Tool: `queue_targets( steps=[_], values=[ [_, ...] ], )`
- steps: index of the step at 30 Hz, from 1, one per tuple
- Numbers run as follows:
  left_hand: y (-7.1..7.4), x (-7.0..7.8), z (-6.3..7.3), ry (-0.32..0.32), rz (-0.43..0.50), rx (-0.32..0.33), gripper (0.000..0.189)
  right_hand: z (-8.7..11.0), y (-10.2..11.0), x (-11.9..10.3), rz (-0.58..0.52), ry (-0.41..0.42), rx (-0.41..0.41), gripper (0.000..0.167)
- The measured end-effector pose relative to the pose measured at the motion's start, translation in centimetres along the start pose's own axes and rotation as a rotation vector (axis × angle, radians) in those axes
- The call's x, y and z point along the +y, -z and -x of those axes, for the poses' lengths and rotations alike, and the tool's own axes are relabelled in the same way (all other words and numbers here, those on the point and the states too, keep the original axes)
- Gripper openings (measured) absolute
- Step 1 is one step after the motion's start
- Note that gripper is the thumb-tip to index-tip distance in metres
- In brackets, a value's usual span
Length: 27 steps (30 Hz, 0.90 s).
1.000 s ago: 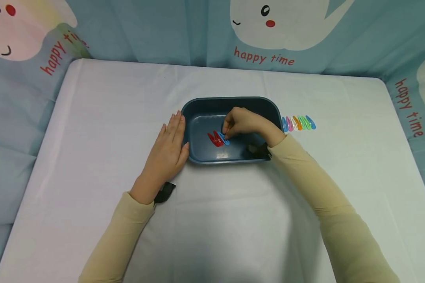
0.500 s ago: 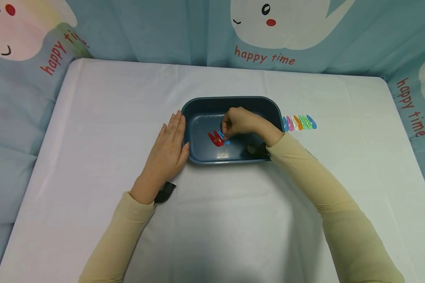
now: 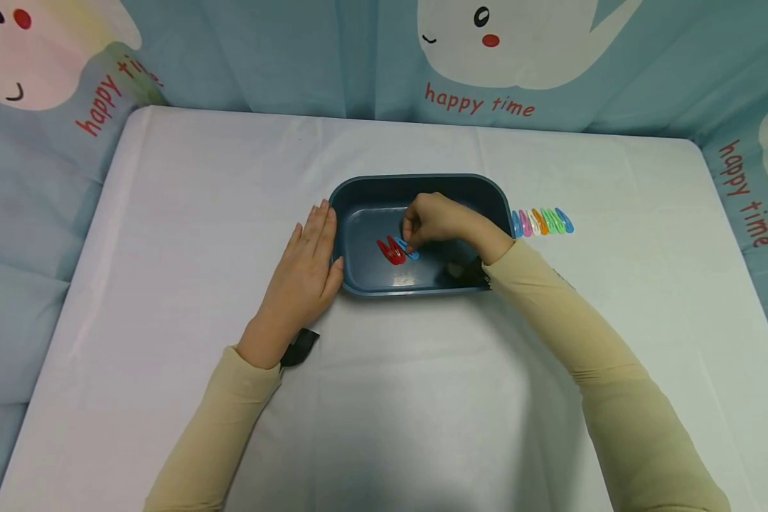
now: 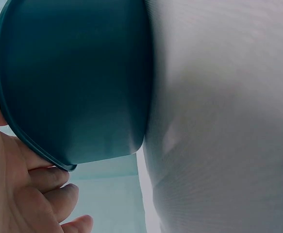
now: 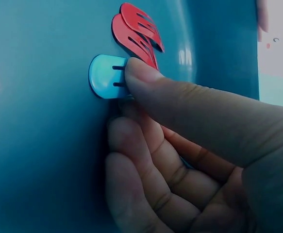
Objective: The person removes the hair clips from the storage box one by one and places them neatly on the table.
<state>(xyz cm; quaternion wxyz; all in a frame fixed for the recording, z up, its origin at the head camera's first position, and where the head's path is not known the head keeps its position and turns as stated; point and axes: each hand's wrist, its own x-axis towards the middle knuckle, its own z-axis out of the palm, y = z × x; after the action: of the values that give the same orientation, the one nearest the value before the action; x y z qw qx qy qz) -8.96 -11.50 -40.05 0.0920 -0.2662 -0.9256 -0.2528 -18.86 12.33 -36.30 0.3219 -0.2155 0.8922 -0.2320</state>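
A blue hair clip [image 5: 102, 77] is pinched between the thumb and fingers of my right hand [image 3: 440, 219], low over the floor of the dark blue tray [image 3: 362, 222]. The thumb covers part of the clip in the right wrist view. Two red hair clips [image 3: 392, 251] lie side by side in the tray, just left of the blue one. My left hand [image 3: 299, 274] rests along the tray's left end with its fingers straight. In the left wrist view, its fingers [image 4: 49, 178] are at the tray's rim.
On the white table [image 3: 198, 213], right beside the tray's right end, several hair clips [image 3: 542, 222] in blue, pink, white, orange and green form a row. Blue printed curtains [image 3: 281, 57] hang behind the table and at its sides.
The blue hair clip and the right fingertips have shifted only slightly inside the tray. My left hand, the tray and the row of hair clips stay in place.
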Motion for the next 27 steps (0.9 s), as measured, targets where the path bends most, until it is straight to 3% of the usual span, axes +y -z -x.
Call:
queue_targets(
  steps=[21, 27],
  values=[
    [0.05, -0.09, 0.08, 0.014, 0.006, -0.016, 0.062, 0.19, 0.18, 0.02, -0.089, -0.016, -0.073, 0.006],
    [0.08, -0.09, 0.08, 0.013, 0.011, -0.017, 0.062, 0.77, 0.70, -0.16, -0.117, -0.010, -0.010, 0.005]
  ],
)
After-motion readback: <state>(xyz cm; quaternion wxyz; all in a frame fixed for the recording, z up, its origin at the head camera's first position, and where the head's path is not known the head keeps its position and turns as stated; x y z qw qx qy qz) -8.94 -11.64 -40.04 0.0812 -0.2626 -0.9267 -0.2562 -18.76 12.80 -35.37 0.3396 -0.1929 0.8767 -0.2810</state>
